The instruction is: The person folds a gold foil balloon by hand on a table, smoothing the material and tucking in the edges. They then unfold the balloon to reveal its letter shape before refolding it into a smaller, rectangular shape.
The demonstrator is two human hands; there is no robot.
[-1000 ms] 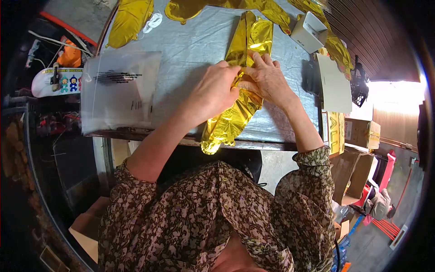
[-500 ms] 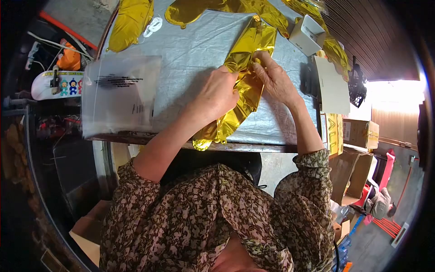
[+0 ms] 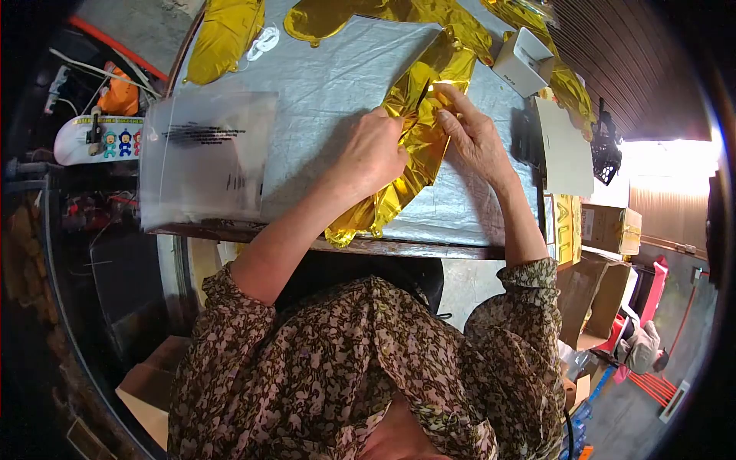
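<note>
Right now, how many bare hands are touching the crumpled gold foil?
2: the left hand at the left edge of the foil, the right hand at its right.

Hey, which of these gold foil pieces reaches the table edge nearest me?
The crumpled piece at your left hand and right hand; the other gold pieces lie farther off, short of that edge.

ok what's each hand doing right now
left hand: closed, gripping the gold foil
right hand: partly open, fingers at the foil's edge, firm grip or not can't be told
</note>
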